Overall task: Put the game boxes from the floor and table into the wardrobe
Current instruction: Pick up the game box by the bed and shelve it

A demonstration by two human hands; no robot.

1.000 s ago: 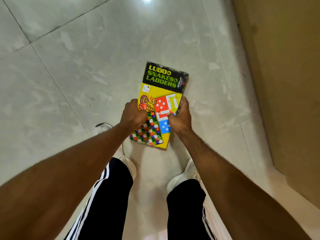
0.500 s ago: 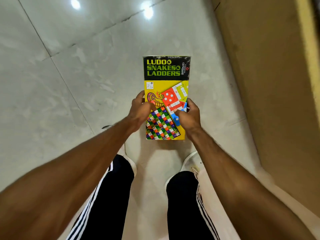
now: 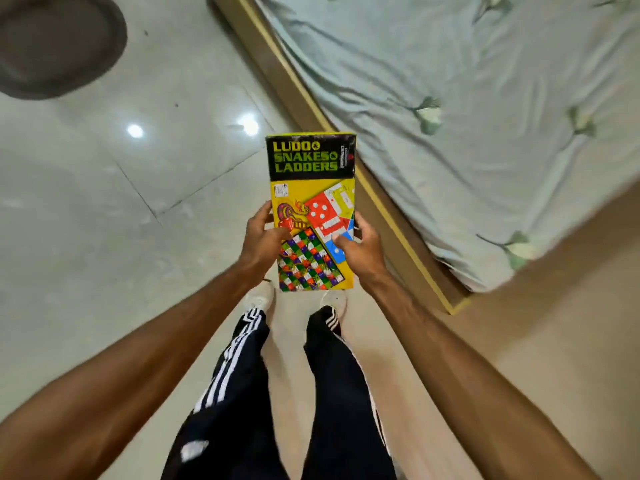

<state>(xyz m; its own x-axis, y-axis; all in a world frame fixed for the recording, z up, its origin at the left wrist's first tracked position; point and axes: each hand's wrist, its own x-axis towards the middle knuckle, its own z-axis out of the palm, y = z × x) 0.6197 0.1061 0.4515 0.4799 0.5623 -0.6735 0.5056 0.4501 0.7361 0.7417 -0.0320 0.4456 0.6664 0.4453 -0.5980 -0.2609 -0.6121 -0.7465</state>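
My left hand (image 3: 261,233) & right hand (image 3: 356,242) both clasp the game box (image 3: 311,209) at its near half, lifted over the floor (image 3: 104,220). Long axis runs away from me; bed (image 3: 467,98) on the right beyond. Wardrobe not in view, so I'd guess carry next.

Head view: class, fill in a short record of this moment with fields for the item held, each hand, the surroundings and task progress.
item: game box, yellow, lid facing up
left hand: grips the box's left edge
right hand: grips the box's right edge
surroundings: tiled floor; bed to the right
progress: box off the floor, wardrobe not in view
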